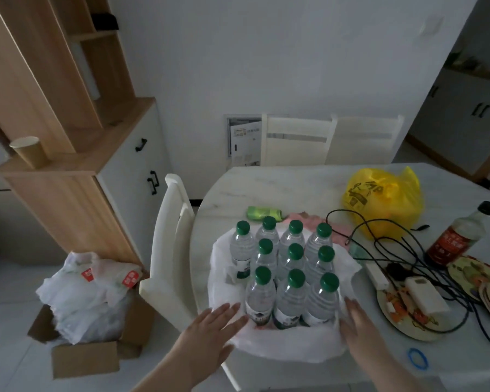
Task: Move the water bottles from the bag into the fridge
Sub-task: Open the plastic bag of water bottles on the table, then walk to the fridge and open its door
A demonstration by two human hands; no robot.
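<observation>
Several clear water bottles (289,267) with green caps stand upright in rows inside a white plastic bag (283,346), pulled down around them on the table (280,182). My left hand (212,329) lies flat with fingers spread on the bag's near left edge, beside the front-left bottle. My right hand (357,323) rests with fingers apart on the bag's near right edge, next to the front-right bottle. Neither hand holds a bottle. No fridge is in view.
A yellow bag (382,199), black cables (393,250), a sauce bottle (458,236), a white charger (425,295) on plates and a blue ring (417,358) lie to the right. White chairs (170,250) surround the table. A box of bags (88,301) sits on the floor.
</observation>
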